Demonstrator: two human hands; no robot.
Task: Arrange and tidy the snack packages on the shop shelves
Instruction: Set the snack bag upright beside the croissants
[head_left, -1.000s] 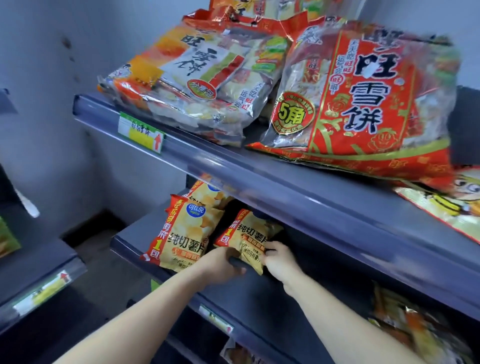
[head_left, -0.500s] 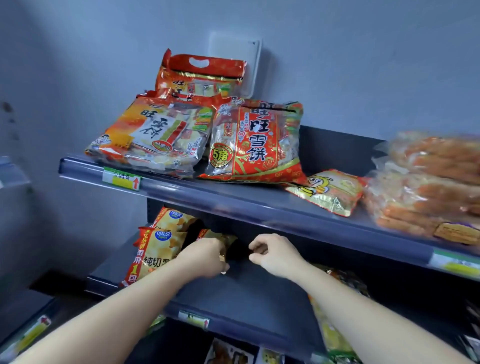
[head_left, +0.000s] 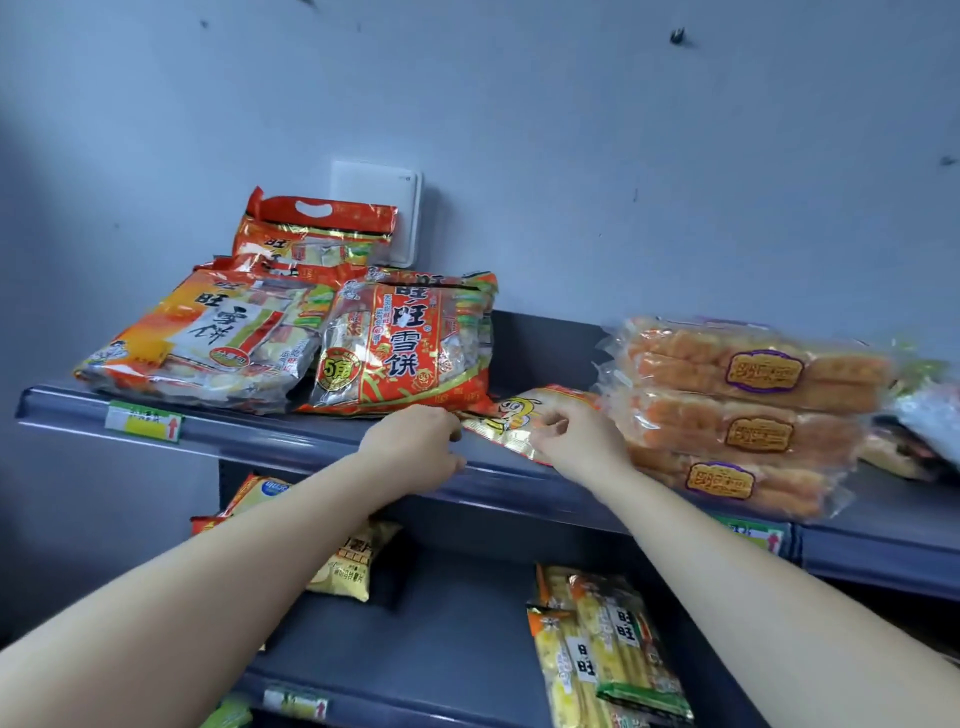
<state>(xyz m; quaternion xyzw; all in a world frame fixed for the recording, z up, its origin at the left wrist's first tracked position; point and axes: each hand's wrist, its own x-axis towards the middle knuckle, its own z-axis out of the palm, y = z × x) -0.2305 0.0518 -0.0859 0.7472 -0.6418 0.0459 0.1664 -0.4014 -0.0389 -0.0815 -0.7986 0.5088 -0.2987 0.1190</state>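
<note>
Right hand (head_left: 576, 441) pinches the yellow packet (head_left: 519, 413); left hand (head_left: 415, 449) curls beside it, hold unclear. Slide it out slowly.

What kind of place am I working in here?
Most likely a small shop's snack aisle: grey metal shelves with price labels on the front rail, stocked with sealed rice-cracker bags and stacked bread packs. Your right hand pinches a cartoon snack packet.
</note>
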